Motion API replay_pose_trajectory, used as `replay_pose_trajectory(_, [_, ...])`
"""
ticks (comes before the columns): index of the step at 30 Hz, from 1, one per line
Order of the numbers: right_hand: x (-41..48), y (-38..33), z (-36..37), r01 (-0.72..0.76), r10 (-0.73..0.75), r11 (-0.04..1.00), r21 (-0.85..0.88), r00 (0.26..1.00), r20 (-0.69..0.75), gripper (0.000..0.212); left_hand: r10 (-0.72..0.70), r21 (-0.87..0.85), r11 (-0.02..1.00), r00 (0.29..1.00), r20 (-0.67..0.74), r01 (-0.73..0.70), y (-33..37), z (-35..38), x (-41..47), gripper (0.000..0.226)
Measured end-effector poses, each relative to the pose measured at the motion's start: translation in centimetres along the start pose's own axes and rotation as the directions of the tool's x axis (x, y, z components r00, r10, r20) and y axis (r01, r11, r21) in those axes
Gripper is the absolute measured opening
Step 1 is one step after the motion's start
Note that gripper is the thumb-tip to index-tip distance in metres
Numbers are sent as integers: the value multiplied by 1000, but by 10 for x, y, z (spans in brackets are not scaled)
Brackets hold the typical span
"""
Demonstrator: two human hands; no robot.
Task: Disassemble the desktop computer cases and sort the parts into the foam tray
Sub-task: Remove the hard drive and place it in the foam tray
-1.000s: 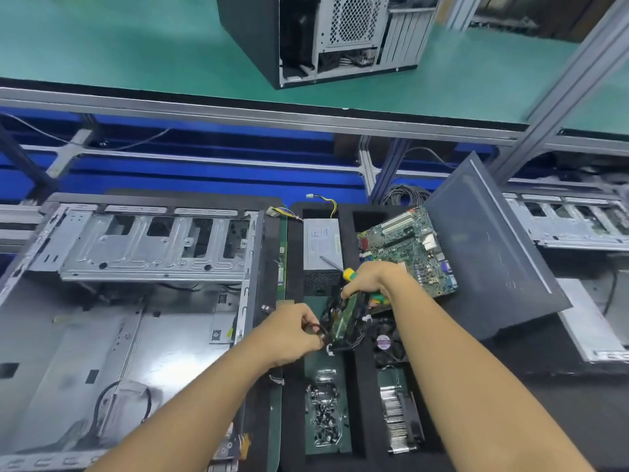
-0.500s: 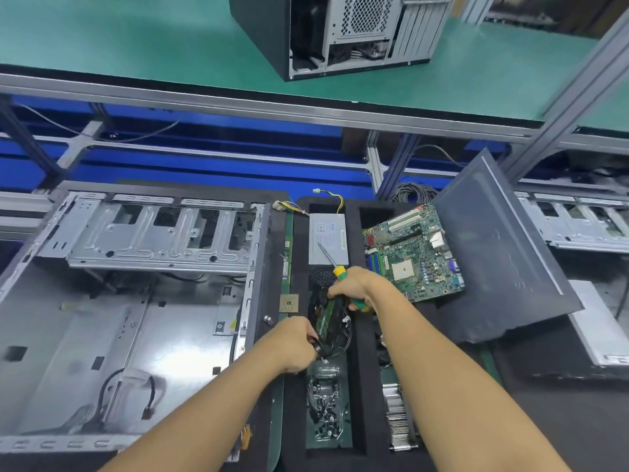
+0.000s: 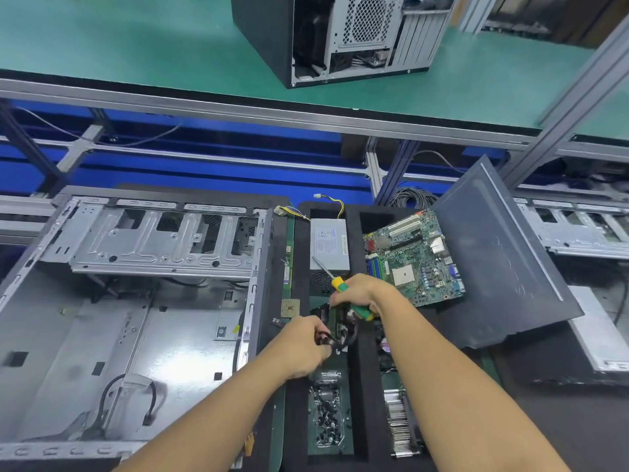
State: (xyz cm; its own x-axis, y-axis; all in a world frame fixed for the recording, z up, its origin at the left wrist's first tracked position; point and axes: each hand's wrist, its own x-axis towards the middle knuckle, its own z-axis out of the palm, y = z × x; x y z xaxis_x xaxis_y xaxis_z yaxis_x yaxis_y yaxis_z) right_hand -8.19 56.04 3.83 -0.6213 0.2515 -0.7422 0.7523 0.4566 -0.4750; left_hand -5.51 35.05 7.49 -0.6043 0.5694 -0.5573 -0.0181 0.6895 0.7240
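At nine o'clock the opened case (image 3: 119,335) lies on its side, nearly bare, with one short wire loop on its floor toward seven o'clock. Just right of its edge a small chip (image 3: 290,307) lies on the green strip beside the tray (image 3: 360,386). This black foam tray runs from six o'clock up toward twelve. The left hand (image 3: 303,349) is over the tray's middle pocket, fingers curled tight round a bundle of black cable (image 3: 335,338). Below it, toward six o'clock, the same column holds a heap of screws (image 3: 326,417). Above it, toward twelve, sits the supply (image 3: 329,245) with its wires hanging out. The right hand (image 3: 360,294) is clamped on a screwdriver (image 3: 340,286), whose blade points to eleven o'clock over the supply. Its fingertips seem to touch the far end of the cable, but I cannot tell if they pinch it. At two o'clock the board (image 3: 413,260) leans across the tray corner onto a dark panel (image 3: 503,260). I judge the step is laying the cable into its pocket. To do it well, I would fold the bundle compact first. Then I would press it flat with the left hand, so no loop springs over the foam wall into the screws, and turn the blade away from supply and board.
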Motion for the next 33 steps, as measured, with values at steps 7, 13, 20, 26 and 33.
replay_pose_trajectory(7, [-9, 6, 13, 231, -156, 941, 247, 944, -289, 20, 44, 11, 999, 986, -159, -43, 3, -6, 16, 32])
replay_pose_trajectory(13, [-38, 20, 4, 258, -99, 875, 410, 924, -368, 15, 99, 48, 995, 957, -271, -89, 10, -3, 32, 34])
replay_pose_trajectory(20, [-69, 54, 16, 193, 63, 711, 676, 940, -335, 17, 332, 147, 938, 936, -113, -314, 35, 22, 49, 26])
replay_pose_trajectory(26, [-90, 87, 41, 216, 229, 546, 810, 891, -392, 10, 530, 370, 774, 845, 63, -513, 60, 5, 61, 41])
replay_pose_trajectory(33, [-111, 90, 75, 362, 279, 427, 828, 818, -502, 10, 649, 280, 734, 761, -21, -619, 92, 6, 62, 8])
